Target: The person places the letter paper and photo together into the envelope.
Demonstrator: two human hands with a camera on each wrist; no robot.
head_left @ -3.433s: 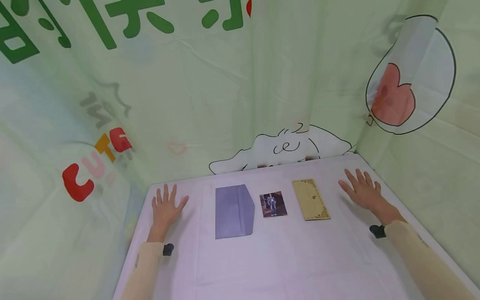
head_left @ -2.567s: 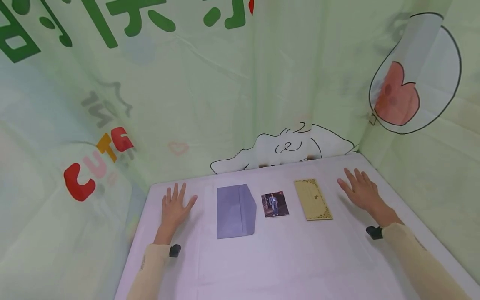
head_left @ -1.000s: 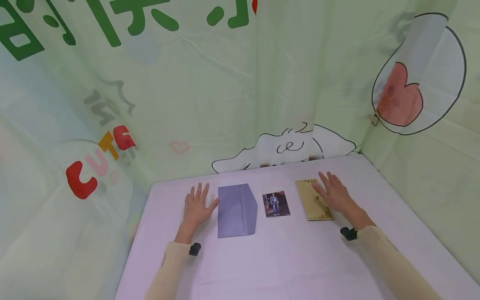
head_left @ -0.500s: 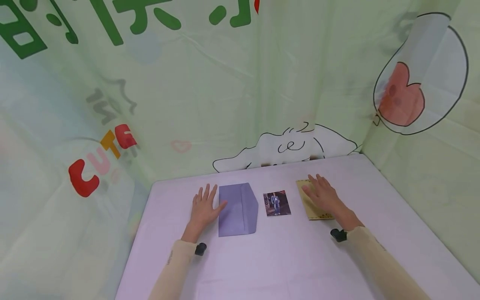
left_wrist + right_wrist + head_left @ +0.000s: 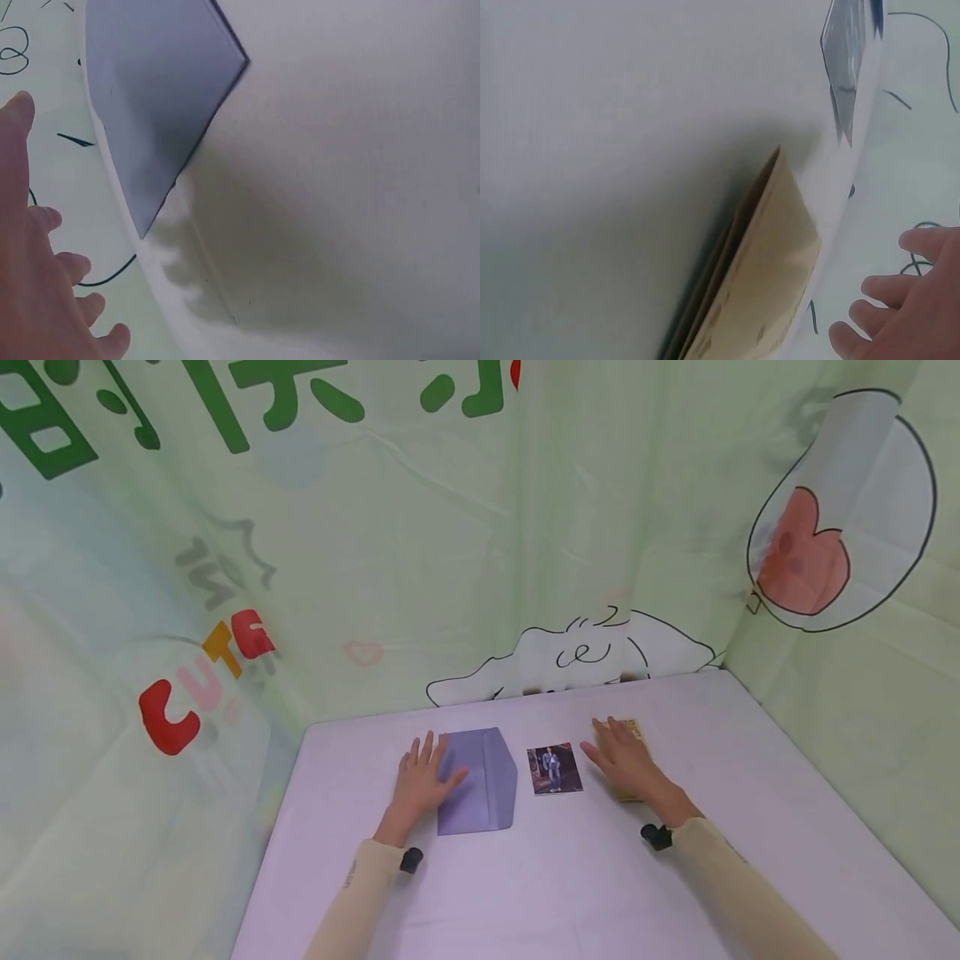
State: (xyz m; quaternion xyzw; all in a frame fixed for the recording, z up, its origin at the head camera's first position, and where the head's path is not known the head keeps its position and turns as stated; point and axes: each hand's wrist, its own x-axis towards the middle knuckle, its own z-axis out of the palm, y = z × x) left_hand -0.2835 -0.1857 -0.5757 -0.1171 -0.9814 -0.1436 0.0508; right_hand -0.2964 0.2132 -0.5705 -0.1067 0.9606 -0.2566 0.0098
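A purple-blue envelope (image 5: 498, 793) lies flat with its pointed flap toward the right. My left hand (image 5: 420, 783) is over its left edge, fingers spread and holding nothing; in the left wrist view the hand's shadow falls on the cloth beside the envelope (image 5: 157, 90). To the right lies a small photo (image 5: 555, 768) of a standing figure. My right hand (image 5: 624, 765), fingers extended, is above a gold patterned card (image 5: 636, 732) and hides most of it. Seen from the right wrist, the card (image 5: 761, 270) is folded, its layers slightly apart at the edge.
A pale lilac cloth covers the table (image 5: 517, 893). Light green printed curtains (image 5: 420, 552) enclose it at the back and both sides, with a drawn white figure (image 5: 577, 652) along the far edge. Each wrist wears a small black camera (image 5: 411, 860).
Both hands have moved inward from the table's sides: the left rightward over the envelope's edge, the right leftward over the gold card. The envelope, photo and card lie where they were.
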